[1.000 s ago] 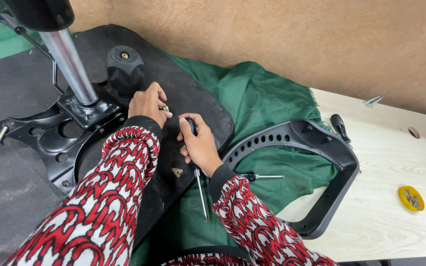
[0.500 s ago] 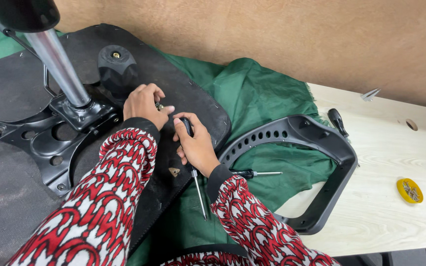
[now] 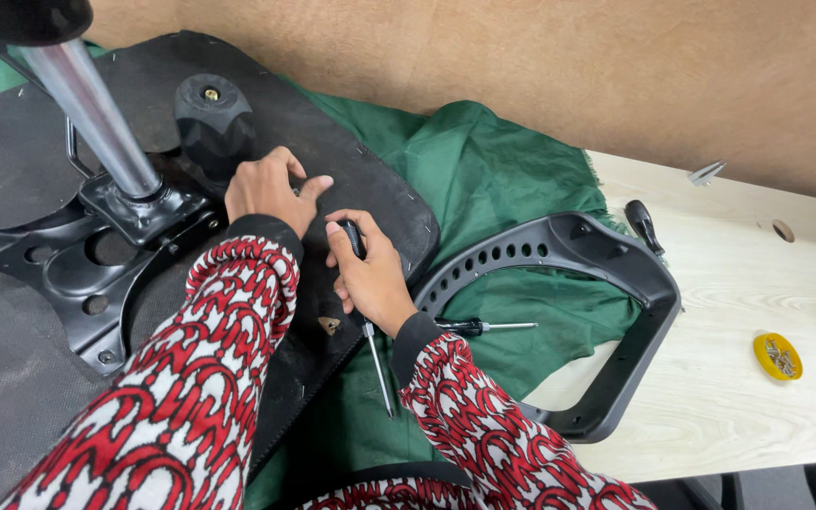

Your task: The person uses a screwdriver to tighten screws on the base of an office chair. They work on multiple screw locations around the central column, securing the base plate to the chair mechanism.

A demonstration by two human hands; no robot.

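Note:
An upturned black chair seat [image 3: 370, 184] lies on a green cloth [image 3: 484, 179]. My left hand [image 3: 271, 194] rests on the seat's fabric underside just below a black round knob [image 3: 212, 118], fingers loosely bent, nothing seen in it. My right hand [image 3: 370, 274] grips the black handle of a screwdriver [image 3: 377, 364]. Its thin metal shaft points down towards me, over the seat's near edge. Both sleeves are red, white and black patterned.
A chrome gas column [image 3: 87, 113] rises from the black metal mechanism plate [image 3: 96, 255] at left. A black armrest loop [image 3: 606, 283] lies on the cloth and wooden table [image 3: 739, 283], with a second screwdriver [image 3: 484, 327] inside it. A yellow dish of screws [image 3: 778, 356] sits at right.
My left hand has slid a little up the seat towards the knob. The right hand keeps its grip on the screwdriver and has barely moved.

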